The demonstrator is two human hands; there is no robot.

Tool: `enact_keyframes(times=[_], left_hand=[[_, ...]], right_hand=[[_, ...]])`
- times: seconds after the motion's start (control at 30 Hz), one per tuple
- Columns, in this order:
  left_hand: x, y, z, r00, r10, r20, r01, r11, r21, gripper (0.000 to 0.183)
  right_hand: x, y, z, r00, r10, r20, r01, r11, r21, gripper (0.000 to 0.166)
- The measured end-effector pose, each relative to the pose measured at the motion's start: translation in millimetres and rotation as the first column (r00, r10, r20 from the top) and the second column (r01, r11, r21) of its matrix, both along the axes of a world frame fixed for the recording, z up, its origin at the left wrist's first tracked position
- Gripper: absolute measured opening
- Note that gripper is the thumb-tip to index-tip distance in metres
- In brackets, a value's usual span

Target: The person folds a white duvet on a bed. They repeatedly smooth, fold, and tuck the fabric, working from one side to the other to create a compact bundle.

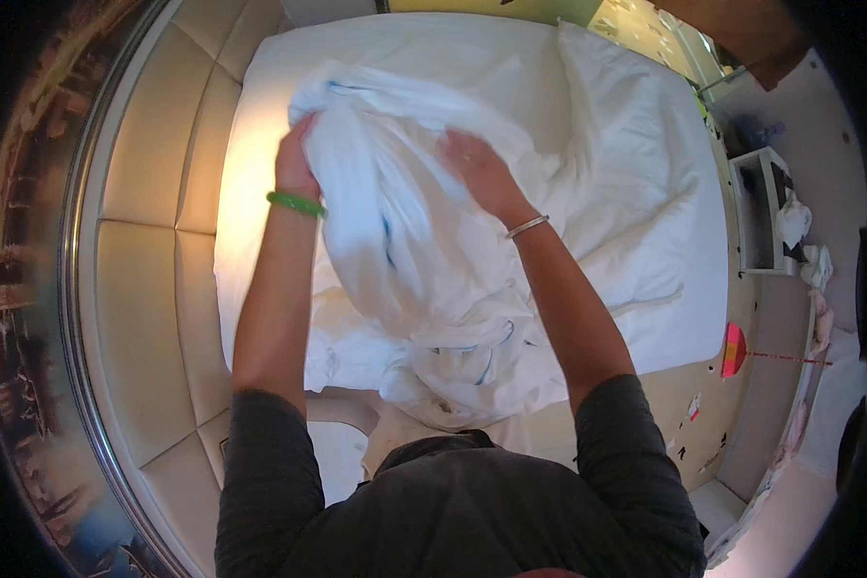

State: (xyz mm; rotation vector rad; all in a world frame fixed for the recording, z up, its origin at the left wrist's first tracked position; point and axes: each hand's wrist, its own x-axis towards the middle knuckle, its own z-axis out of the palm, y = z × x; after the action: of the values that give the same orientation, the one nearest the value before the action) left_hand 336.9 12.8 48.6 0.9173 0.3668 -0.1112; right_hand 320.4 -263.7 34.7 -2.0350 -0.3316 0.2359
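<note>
A bunched white cloth with blue edging, a cover or sheet (376, 173), rises in folds above the bed. My left hand (298, 160), with a green bangle at the wrist, grips its left edge; the fingers are partly hidden behind the fabric. Over the right side of the same cloth is my right hand (477, 166), below which a silver bangle circles the wrist. Its fingers are blurred and extended, with no fabric seen bunched in them. More of the white cloth (477, 347) hangs in folds over the near edge of the bed, close to my body.
White bedding (628, 152) lies rumpled across the right of the mattress. A padded beige headboard (144, 289) runs along the left. To the right, beyond the bed, are a white open cabinet (755, 209) and a red dustpan-like object (732, 351) on the floor.
</note>
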Motion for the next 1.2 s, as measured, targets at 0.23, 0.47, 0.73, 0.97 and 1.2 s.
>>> enact_keyframes(times=[0.23, 0.47, 0.73, 0.97, 1.2], left_hand=[[60.4, 124.6, -64.1, 0.901, 0.09, -0.423, 0.422, -0.402, 0.813, 0.049], [66.0, 9.1, -135.0, 0.778, -0.567, -0.272, -0.003, -0.436, 0.9, 0.108], [84.5, -141.5, -205.2, 0.64, -0.492, -0.59, 0.325, -0.523, 0.788, 0.101], [114.4, -31.5, -193.8, 0.9, -0.282, -0.334, 0.406, 0.258, 0.877, 0.049], [-126.4, -28.9, 14.2, 0.654, -0.514, -0.555, 0.721, 0.646, 0.252, 0.047]], right_hand=[[-5.3, -24.3, -118.3, 0.983, -0.02, 0.183, 0.161, 0.578, -0.8, 0.113], [40.9, -74.5, -184.5, 0.907, -0.385, 0.171, 0.39, 0.616, -0.684, 0.11], [58.4, -79.2, -204.4, 0.898, -0.367, -0.243, 0.427, 0.861, 0.277, 0.059], [-4.4, -34.0, -203.3, 0.965, -0.12, 0.233, 0.243, 0.741, -0.625, 0.063], [-136.1, -223.0, -83.5, 0.96, -0.067, 0.272, 0.21, 0.813, -0.543, 0.019]])
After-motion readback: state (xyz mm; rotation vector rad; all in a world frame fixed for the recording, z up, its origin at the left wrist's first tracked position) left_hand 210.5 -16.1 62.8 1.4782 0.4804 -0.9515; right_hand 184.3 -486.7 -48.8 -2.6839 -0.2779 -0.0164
